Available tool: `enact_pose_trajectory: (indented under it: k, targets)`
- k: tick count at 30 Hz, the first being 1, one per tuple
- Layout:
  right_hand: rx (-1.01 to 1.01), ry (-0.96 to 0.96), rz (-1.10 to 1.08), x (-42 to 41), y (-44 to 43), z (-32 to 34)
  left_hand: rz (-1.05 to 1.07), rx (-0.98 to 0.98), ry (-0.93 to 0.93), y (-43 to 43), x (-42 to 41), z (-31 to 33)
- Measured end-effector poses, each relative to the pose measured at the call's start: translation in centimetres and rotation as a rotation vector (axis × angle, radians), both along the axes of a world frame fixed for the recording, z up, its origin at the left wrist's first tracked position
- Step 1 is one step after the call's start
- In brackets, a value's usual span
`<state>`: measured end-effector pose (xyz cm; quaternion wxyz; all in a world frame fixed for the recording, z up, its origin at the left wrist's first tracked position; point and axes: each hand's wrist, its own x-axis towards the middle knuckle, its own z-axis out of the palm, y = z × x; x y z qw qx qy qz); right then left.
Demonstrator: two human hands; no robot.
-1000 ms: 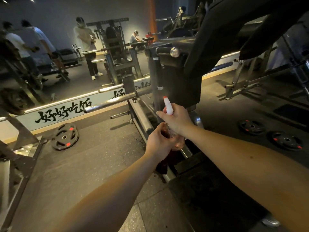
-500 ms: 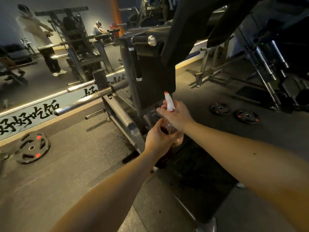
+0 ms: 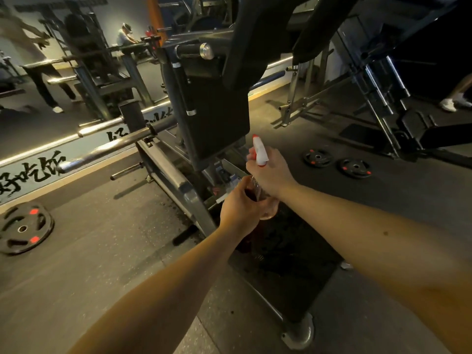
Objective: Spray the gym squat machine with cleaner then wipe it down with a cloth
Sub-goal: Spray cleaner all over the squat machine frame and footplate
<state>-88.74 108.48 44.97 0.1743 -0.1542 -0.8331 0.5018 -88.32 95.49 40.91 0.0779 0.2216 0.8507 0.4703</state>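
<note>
just ahead of the fingers (image 3: 251,163), the machine (image 3: 219,118), its black pad showing no wet sheen in this dim light. clamped on the bottle (image 3: 260,153): right hand (image 3: 272,175) round the neck under the white nozzle, left hand (image 3: 240,208) round the body below. judged early: spraying only starting, if at all; wiping wholly left. dark shape (image 3: 251,236) hanging under the left fingers, perhaps the cloth; cannot tell.

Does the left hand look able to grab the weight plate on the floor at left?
Probably not yet: the left hand grips the spray bottle along with the right hand, and the weight plate lies far off to its side, though nothing blocks the way.
</note>
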Motion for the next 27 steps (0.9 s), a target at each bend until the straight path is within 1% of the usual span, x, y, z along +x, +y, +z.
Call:
enact_pose_trajectory:
  k: [4,10,13,17,21,27]
  targets:
    - [0.027,0.067,0.041,-0.6,3.0,0.7,0.071,-0.018,0.070,3.2,0.5,1.4]
    - [0.136,0.132,0.150,-1.0,10.0,2.1,0.222,-0.018,0.128,10.3,2.8,3.3]
    - [0.135,0.162,0.232,-0.2,13.4,3.2,0.300,-0.003,0.136,14.1,4.6,4.0]
    - [0.213,0.172,0.259,1.6,17.0,4.8,0.370,0.010,0.131,18.4,6.8,4.6]
    - [0.158,0.213,0.321,3.5,19.1,6.0,0.427,0.018,0.149,21.0,8.6,5.6]
    - [0.132,0.308,0.329,4.7,21.0,7.9,0.460,0.032,0.252,23.3,9.8,7.2]
